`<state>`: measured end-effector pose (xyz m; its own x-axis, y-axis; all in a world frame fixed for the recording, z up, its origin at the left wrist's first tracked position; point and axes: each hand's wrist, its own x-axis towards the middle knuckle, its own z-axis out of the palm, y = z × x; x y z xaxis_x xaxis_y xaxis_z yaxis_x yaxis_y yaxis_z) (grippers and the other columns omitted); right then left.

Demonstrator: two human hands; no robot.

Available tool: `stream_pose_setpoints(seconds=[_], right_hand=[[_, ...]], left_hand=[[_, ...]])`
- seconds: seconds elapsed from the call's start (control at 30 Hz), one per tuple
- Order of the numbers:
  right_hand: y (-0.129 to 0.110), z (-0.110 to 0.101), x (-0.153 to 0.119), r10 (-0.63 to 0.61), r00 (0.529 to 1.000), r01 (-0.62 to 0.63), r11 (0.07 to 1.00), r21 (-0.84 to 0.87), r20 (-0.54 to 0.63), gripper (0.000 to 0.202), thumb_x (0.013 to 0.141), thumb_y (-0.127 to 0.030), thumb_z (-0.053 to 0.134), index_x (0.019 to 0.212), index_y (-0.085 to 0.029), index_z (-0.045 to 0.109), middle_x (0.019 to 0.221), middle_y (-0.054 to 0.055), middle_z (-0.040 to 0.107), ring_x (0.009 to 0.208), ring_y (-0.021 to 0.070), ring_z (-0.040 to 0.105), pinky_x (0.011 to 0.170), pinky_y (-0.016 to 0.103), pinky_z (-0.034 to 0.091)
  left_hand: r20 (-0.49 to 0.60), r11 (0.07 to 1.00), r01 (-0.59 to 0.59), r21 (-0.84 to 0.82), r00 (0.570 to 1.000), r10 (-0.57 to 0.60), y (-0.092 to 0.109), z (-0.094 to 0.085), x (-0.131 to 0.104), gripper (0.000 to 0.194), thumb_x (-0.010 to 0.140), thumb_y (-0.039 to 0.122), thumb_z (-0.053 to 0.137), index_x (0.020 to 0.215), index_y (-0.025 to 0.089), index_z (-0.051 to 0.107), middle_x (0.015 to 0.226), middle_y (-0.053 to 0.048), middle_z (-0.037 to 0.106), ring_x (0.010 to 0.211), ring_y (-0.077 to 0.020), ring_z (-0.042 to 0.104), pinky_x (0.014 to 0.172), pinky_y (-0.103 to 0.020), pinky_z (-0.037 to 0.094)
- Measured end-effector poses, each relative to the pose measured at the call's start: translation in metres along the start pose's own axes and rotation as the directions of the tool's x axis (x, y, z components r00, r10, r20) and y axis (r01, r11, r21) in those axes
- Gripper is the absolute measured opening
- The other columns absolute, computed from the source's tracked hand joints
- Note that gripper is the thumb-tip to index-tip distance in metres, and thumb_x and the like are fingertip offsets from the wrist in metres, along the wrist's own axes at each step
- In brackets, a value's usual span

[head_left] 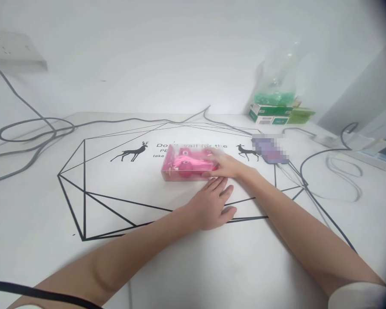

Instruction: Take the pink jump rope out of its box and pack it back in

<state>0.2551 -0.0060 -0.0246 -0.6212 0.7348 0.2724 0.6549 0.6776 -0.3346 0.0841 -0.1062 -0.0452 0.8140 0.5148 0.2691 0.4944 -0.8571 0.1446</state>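
Observation:
A clear box (189, 162) with pink contents, among them a bundled pink cord, lies on a white mat (116, 180) printed with black lines, deer and lettering. My right hand (223, 165) is at the box's right end, its thumb along the near edge and its other fingers over the top, partly blurred. Just in front of the box, my left hand (212, 204) rests palm down with the fingers spread, fingertips close to the near right edge. Nothing is in my left hand.
Right of the box lies a phone-like object (270, 150), partly pixelated. Green and white boxes (272, 115) with a clear plastic bag (275, 81) stand at the back right. Grey cables (122, 120) run along the back and left; a socket (16, 47) is on the wall.

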Motion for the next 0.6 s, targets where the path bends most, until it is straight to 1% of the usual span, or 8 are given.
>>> stream_pose_setpoints(seconds=[0.1,0.17,0.27,0.37,0.47,0.6], right_hand=[[0.0000,0.0010,-0.0003,-0.019,1.000,0.019,1.000,0.005,-0.003,0.065,0.080,-0.052,0.068,0.138,-0.029,0.053,0.149,0.010,0.039,0.134,0.0337,0.042,0.108,0.048,0.038],[-0.0011,0.0019,-0.0009,0.002,1.000,-0.002,1.000,0.007,0.005,0.065,0.080,-0.052,0.068,0.138,-0.028,0.053,0.151,0.011,0.037,0.134,0.0339,0.042,0.107,0.049,0.038],[-0.0034,0.0029,-0.0026,0.046,0.999,-0.047,0.998,0.030,0.028,0.068,0.082,-0.053,0.065,0.143,-0.029,0.046,0.156,0.012,0.030,0.136,0.0338,0.039,0.106,0.048,0.040],[-0.0040,0.0039,-0.0037,0.051,0.998,-0.053,0.997,0.052,0.035,0.068,0.085,-0.057,0.060,0.145,-0.029,0.043,0.158,0.013,0.026,0.140,0.0335,0.035,0.108,0.049,0.037],[-0.0024,0.0046,-0.0037,0.043,0.999,-0.044,0.998,0.050,0.020,0.067,0.084,-0.060,0.059,0.142,-0.029,0.046,0.155,0.012,0.030,0.139,0.0345,0.034,0.109,0.050,0.036],[-0.0002,0.0047,-0.0034,0.008,1.000,-0.008,1.000,0.029,-0.004,0.066,0.084,-0.059,0.059,0.142,-0.030,0.047,0.152,0.011,0.036,0.135,0.0343,0.040,0.106,0.050,0.040]], left_hand=[[-0.005,1.000,-0.008,0.002,1.000,0.008,-0.0002,-0.0009,0.0002,0.057,0.098,0.045,0.037,0.139,0.006,0.045,0.148,-0.021,0.042,0.142,-0.0314,0.031,0.118,-0.046,0.022],[-0.013,1.000,-0.009,-0.004,1.000,0.009,-0.0003,-0.0014,0.0004,0.057,0.098,0.045,0.037,0.138,0.006,0.045,0.147,-0.021,0.043,0.142,-0.0318,0.031,0.117,-0.047,0.023],[-0.026,1.000,-0.007,-0.010,1.000,0.007,-0.0002,-0.0016,0.0003,0.056,0.098,0.045,0.038,0.138,0.007,0.046,0.144,-0.020,0.046,0.140,-0.0324,0.034,0.116,-0.048,0.024],[-0.038,1.000,-0.017,-0.007,0.999,0.017,-0.0003,-0.0010,0.0000,0.057,0.098,0.045,0.037,0.138,0.006,0.046,0.142,-0.021,0.048,0.138,-0.0322,0.036,0.117,-0.046,0.024],[-0.041,1.000,-0.022,-0.003,0.999,0.022,-0.0007,0.0000,-0.0005,0.057,0.098,0.045,0.036,0.138,0.006,0.045,0.143,-0.021,0.046,0.140,-0.0317,0.035,0.117,-0.046,0.023],[-0.036,1.000,-0.009,-0.014,0.999,0.009,-0.0011,0.0010,-0.0009,0.055,0.098,0.045,0.036,0.138,0.007,0.044,0.145,-0.021,0.045,0.140,-0.0317,0.034,0.117,-0.048,0.023]])
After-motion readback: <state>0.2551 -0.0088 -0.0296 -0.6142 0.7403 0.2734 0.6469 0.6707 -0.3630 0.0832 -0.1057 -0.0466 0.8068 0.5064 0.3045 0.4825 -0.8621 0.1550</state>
